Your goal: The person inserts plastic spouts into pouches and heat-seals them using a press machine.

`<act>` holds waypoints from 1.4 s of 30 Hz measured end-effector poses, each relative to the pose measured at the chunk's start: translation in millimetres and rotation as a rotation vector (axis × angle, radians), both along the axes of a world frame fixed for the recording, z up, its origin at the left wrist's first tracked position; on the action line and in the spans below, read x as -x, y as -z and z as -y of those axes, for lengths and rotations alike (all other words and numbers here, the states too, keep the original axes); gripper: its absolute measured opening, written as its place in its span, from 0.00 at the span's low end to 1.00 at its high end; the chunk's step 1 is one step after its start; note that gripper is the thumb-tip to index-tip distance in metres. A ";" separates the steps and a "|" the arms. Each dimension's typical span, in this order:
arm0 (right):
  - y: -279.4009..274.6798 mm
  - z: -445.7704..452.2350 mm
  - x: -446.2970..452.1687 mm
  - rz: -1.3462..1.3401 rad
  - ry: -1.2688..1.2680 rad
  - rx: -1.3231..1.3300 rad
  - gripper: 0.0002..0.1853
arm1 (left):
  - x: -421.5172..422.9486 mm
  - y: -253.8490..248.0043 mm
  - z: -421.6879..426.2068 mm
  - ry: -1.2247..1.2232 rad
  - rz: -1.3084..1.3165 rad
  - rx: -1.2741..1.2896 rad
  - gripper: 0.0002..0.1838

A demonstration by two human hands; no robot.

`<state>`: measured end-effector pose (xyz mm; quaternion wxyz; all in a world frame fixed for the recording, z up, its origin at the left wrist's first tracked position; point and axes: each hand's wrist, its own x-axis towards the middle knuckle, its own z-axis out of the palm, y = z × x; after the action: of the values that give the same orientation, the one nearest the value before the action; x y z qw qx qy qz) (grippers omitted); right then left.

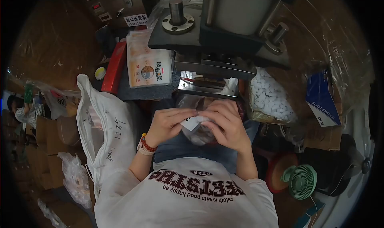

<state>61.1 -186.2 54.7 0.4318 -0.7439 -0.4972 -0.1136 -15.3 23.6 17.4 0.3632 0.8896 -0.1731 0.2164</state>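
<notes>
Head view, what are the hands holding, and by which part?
A small white packet: left hand at its left side, right hand at its right; exact grip partly hidden.

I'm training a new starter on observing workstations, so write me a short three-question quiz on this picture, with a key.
1. Multiple choice: what is between the fingers of the left hand and the right hand?
A) the green fan
B) a small white item
C) the red bar

2. True or false: the beaded bracelet is worn on the right.

3. Fill the gap: the blue-and-white box is printed "FOOT ____".

Key
1. B, a small white item.
2. False; the beaded bracelet is worn on the left.
3. SWITCH.
</notes>
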 end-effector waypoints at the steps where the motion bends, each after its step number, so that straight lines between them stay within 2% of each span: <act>1: 0.3 3.1 -0.7 -0.093 -0.037 -0.060 0.15 | -0.9 6.5 3.8 0.038 -0.124 0.132 0.20; 2: 0.9 7.4 -1.2 -0.095 -0.030 -0.056 0.15 | -1.8 11.6 7.3 0.074 -0.251 0.263 0.19; 4: 1.8 16.8 -3.9 0.024 0.212 -0.033 0.14 | -9.1 16.6 17.2 0.029 -0.257 0.331 0.19; 6: -5.1 24.8 -2.5 0.073 0.287 0.020 0.13 | -17.0 16.5 18.1 -0.011 -0.262 0.392 0.19; 8: -6.1 26.0 -0.5 0.113 0.360 0.082 0.13 | -18.4 15.7 17.3 -0.067 -0.073 0.232 0.19; 9: -4.5 20.4 -0.1 0.123 0.327 0.128 0.12 | -17.7 11.5 18.7 -0.062 -0.079 0.234 0.19; 10: -3.5 17.5 -0.1 0.135 0.293 0.171 0.12 | -17.0 3.9 19.8 -0.080 -0.044 0.108 0.20; 11: -4.1 19.3 -1.0 0.135 0.294 0.171 0.12 | -17.5 -0.3 20.1 -0.099 -0.005 -0.019 0.20; 12: -5.7 22.0 -2.8 0.084 0.204 0.123 0.13 | -18.0 -0.7 19.5 -0.100 -0.002 -0.020 0.20; 14: -6.0 23.5 -6.2 0.033 0.115 0.071 0.15 | -16.4 -1.5 18.1 0.075 -0.078 0.250 0.16; 15: -4.1 23.7 -7.5 -0.062 0.081 0.037 0.16 | -16.4 0.5 19.3 0.076 -0.080 0.248 0.16; 17: 1.9 22.0 -10.1 -0.161 0.051 0.006 0.18 | -18.0 12.8 27.1 0.081 -0.365 0.434 0.11; 18: 6.9 18.3 -13.3 -0.165 0.220 0.023 0.18 | -21.4 28.0 30.4 0.081 -0.368 0.435 0.11; 19: 13.1 15.8 -15.7 -0.165 0.388 0.039 0.18 | -28.4 45.0 33.8 0.042 -0.523 0.601 0.11; 20: 22.2 24.2 -22.6 -0.220 0.427 0.000 0.19 | -35.9 57.8 36.3 0.002 -0.672 0.765 0.12; 21: 20.2 33.4 -27.4 -0.262 0.512 -0.032 0.19 | -41.7 52.5 41.0 -0.010 -0.708 0.975 0.14; 22: 18.1 43.9 -30.6 -0.309 0.597 -0.062 0.19 | -48.0 51.9 39.5 -0.012 -0.706 0.977 0.14; 23: 17.0 56.5 -37.7 -0.243 0.699 -0.003 0.17 | -56.7 51.7 36.3 -0.029 -0.751 1.073 0.14; 24: 18.1 63.8 -43.3 -0.244 0.698 -0.002 0.17 | -65.2 51.5 34.5 -0.044 -0.796 1.171 0.14; 25: 21.3 69.1 -49.3 -0.117 0.846 0.135 0.16 | -72.3 39.6 38.1 -0.044 -0.782 1.269 0.14; 26: 25.9 73.6 -55.9 0.014 0.989 0.274 0.15 | -77.6 40.6 36.7 -0.045 -0.781 1.271 0.14; 29: 77.9 79.0 -83.6 -0.044 0.988 0.370 0.14 | -82.1 47.9 33.8 -0.049 -0.838 1.311 0.13; 31: 74.8 81.7 -84.9 -0.100 0.928 0.362 0.13 | -83.2 50.8 37.4 -0.061 -0.797 1.327 0.12; 33: 75.7 85.3 -80.3 -0.165 0.862 0.358 0.13 | -81.9 59.2 25.7 -0.057 -0.766 1.281 0.14; 35: 75.0 90.9 -82.3 -0.202 0.903 0.366 0.13 | -82.4 57.3 1.1 -0.293 -0.547 0.552 0.18; 36: 73.9 89.8 -82.8 -0.199 0.902 0.364 0.13 | -76.8 26.7 -12.2 -0.532 -0.555 0.209 0.29; 38: 74.1 88.7 -77.5 -0.208 0.934 0.341 0.14 | -64.8 31.2 -38.2 -0.834 -0.045 -0.577 0.39; 39: 73.6 88.7 -77.3 -0.213 0.936 0.342 0.14 | -56.7 45.2 -56.7 -0.753 -0.232 -0.542 0.45; 40: 71.8 88.4 -79.5 -0.242 0.936 0.340 0.14 | -45.9 52.8 -66.7 -0.750 -0.234 -0.544 0.45; 42: 71.3 88.4 -84.4 -0.265 0.937 0.327 0.14 | -25.6 57.2 -73.7 -0.433 -0.290 -0.524 0.42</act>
<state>145.5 -274.6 -16.6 0.2716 -0.9528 -0.0626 -0.1205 10.3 97.4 -39.8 0.0895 0.9898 0.0230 0.1082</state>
